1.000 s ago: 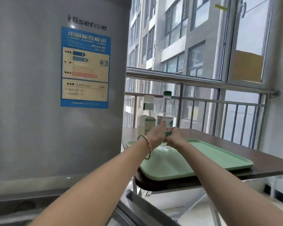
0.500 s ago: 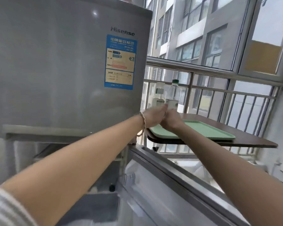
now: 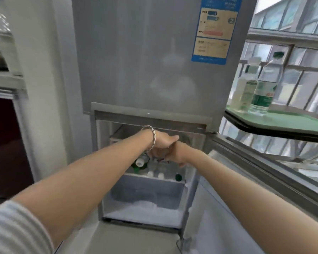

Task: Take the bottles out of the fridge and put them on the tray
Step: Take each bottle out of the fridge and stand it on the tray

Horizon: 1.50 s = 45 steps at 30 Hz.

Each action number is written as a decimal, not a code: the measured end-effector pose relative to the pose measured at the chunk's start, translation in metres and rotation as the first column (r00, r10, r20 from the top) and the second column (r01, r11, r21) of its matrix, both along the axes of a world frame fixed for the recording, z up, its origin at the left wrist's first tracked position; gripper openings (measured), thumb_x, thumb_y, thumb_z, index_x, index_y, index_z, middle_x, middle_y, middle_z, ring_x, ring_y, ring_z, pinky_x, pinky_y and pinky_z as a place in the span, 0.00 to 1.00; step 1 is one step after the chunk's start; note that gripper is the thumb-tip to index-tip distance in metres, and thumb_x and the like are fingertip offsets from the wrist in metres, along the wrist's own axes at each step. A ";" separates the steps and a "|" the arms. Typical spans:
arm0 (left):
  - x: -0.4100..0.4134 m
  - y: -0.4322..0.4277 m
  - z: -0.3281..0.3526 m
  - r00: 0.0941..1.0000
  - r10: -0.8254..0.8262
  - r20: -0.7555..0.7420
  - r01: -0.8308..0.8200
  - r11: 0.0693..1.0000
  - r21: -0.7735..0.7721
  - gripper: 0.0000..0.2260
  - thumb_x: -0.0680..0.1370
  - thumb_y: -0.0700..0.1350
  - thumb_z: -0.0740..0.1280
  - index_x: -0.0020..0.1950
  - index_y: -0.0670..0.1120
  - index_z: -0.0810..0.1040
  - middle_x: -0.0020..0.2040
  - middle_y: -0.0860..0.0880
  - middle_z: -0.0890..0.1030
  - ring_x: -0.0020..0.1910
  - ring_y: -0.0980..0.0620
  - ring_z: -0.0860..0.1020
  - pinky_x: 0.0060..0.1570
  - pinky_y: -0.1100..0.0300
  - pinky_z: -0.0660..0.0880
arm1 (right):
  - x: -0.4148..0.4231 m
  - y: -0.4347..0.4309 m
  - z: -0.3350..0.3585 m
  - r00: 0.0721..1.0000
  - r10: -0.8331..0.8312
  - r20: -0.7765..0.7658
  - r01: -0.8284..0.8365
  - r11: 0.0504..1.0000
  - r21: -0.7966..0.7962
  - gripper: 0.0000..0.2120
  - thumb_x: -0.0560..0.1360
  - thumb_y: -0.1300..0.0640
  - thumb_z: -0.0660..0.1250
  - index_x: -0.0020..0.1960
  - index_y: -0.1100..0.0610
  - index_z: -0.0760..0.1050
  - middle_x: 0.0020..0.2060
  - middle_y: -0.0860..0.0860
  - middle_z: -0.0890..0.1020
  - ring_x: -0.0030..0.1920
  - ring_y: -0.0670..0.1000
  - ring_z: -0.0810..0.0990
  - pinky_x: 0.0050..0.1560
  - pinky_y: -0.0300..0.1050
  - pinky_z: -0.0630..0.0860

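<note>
Fridge (image 3: 136,61): grey, tall, fills the middle of the view from 10 to 1 o'clock; upper door shut, lower compartment open.
Energy label (image 3: 214,28): blue and cream sticker at 1 o'clock on the upper door.
Lower door (image 3: 264,180): swung open toward 4 o'clock, its inner face and rubber seal showing.
Counter (image 3: 275,130): dark-edged top at 3 o'clock, just beside the fridge's right wall.
Tray (image 3: 283,120): pale green, lying flat on the counter.
Drawer (image 3: 145,195): frosted, translucent, at 6 o'clock of the open compartment, below the shelf of bottles.
Bottles on the tray: two, upright, touching or nearly so, at the tray's 9 o'clock end; a clear one with a green cap and green label (image 3: 266,88), and at its 9 o'clock a paler one with a white cap (image 3: 243,88).
Bottles in the fridge (image 3: 154,171): a cluster in the open compartment above the drawer; green and white caps show, the count is unclear through blur.
Left hand (image 3: 160,143): reaches into the compartment, fingers bent down over the bottles; whether it is clamped on one cannot be told.
Right hand (image 3: 176,153): pressed against the left at its 4 o'clock, fingers curled downward among the bottles; its grip cannot be told either.
Bracelet (image 3: 151,136): silver chain, on the left wrist.
Sleeve (image 3: 13,230): grey striped, at 8 o'clock on the left arm.
</note>
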State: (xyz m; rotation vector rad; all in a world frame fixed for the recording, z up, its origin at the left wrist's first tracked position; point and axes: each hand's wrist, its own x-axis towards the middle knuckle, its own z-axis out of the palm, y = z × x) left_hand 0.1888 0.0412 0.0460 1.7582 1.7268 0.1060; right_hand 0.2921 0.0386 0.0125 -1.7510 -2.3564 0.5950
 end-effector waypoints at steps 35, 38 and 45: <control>-0.071 0.112 -0.126 0.936 0.350 0.046 -0.351 0.905 0.242 0.25 0.82 0.54 0.48 0.63 0.40 0.76 0.61 0.40 0.78 0.57 0.43 0.77 0.57 0.55 0.72 | -0.029 0.098 -0.149 0.986 -0.100 -0.131 0.070 0.973 -0.218 0.45 0.71 0.60 0.69 0.78 0.49 0.44 0.77 0.56 0.54 0.72 0.58 0.65 0.67 0.47 0.70; -0.061 0.079 -0.091 0.951 0.305 -0.037 -0.288 0.925 0.247 0.24 0.82 0.53 0.50 0.65 0.38 0.74 0.64 0.39 0.77 0.62 0.42 0.76 0.61 0.55 0.71 | -0.021 0.069 -0.116 0.992 -0.029 -0.124 0.003 0.979 -0.204 0.38 0.74 0.62 0.68 0.77 0.57 0.51 0.68 0.55 0.66 0.66 0.56 0.70 0.64 0.45 0.68; -0.010 -0.010 0.019 0.934 0.234 -0.270 -0.138 0.933 0.332 0.29 0.72 0.64 0.55 0.59 0.44 0.80 0.52 0.44 0.83 0.52 0.45 0.81 0.57 0.55 0.76 | 0.013 -0.003 -0.047 0.996 0.036 -0.079 -0.053 0.971 -0.233 0.34 0.74 0.53 0.70 0.75 0.55 0.60 0.68 0.53 0.71 0.63 0.57 0.74 0.57 0.48 0.76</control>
